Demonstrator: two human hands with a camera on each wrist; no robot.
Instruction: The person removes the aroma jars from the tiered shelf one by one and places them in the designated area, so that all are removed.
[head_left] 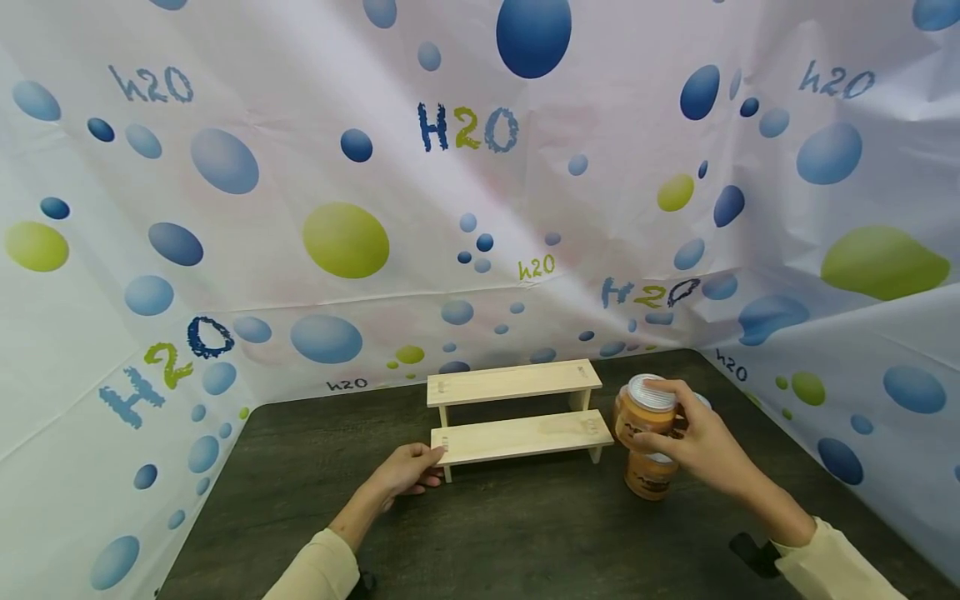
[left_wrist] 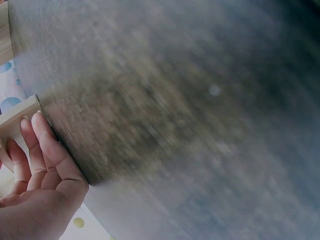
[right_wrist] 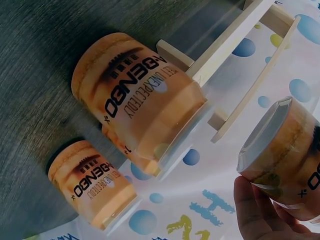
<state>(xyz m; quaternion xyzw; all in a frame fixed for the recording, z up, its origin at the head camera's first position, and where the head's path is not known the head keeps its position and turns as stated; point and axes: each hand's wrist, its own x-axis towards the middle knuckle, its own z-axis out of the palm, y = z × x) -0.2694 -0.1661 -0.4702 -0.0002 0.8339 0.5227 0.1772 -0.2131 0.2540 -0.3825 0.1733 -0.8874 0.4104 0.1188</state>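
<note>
Right hand (head_left: 701,446) grips an orange plastic jar w/ a white-grey lid (head_left: 647,412), fingers and thumb curled round its side; jar is lifted off the dark wood-grain tabletop (head_left: 525,533), just right of the pale wooden two-step riser (head_left: 517,412) and about level w/ its lower step. In the right wrist view the held jar (right_wrist: 287,155) sits at the right edge, fingertips (right_wrist: 255,212) under its lower side, lid end toward the riser (right_wrist: 240,60). A second orange jar (head_left: 649,475) stands on the tabletop directly below the held one, partly hidden by the hand. Right wrist view shows two more jars on the table besides the held one: a nearer, larger-looking jar (right_wrist: 137,100) by the riser's leg and a smaller-looking jar (right_wrist: 92,185) beside it, both w/ black lettering on orange labels; can't match each to the head view w/ certainty. Left hand (head_left: 408,471) rests at the left front corner of the riser's lower step, fingers straight-ish and touching the wood, holding nothing; left wrist view confirms fingertips (left_wrist: 37,125) against the step's end (left_wrist: 17,117), rest of that pic blurred. White plastic backdrop w/ blue and green bubbles and "H2O" print (head_left: 465,129) walls in the table on three sides. Cream sleeves (head_left: 318,567) cover both forearms.
</note>
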